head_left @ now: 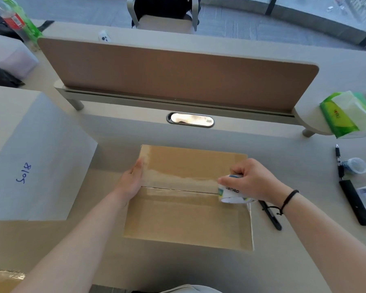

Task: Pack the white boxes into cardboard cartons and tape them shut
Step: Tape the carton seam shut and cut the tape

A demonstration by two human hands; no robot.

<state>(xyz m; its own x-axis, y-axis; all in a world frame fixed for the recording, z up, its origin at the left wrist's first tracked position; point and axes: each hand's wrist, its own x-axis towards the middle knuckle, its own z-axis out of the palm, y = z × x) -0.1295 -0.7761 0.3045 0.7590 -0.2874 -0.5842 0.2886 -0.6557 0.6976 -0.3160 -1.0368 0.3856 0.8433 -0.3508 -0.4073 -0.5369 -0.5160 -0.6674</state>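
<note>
One cardboard carton (186, 212) mid-desk, flaps closed, clear tape along the centre seam. Left hand (133, 178) flat, fingers straight, pressing the carton's left edge. Right hand (251, 180) grips one tape roll (230, 191) at the seam's right end. One large box (30, 157) marked "2018" at left. To the right: two pens (270, 216), one black utility knife (355, 204), one tissue pack (347, 115).

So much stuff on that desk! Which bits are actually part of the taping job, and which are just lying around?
In use:
cardboard carton
tape roll, gripped by the right hand
left hand, steadying the carton

Lying about:
tissue pack
pens
black knife
bottles
large grey box
</note>
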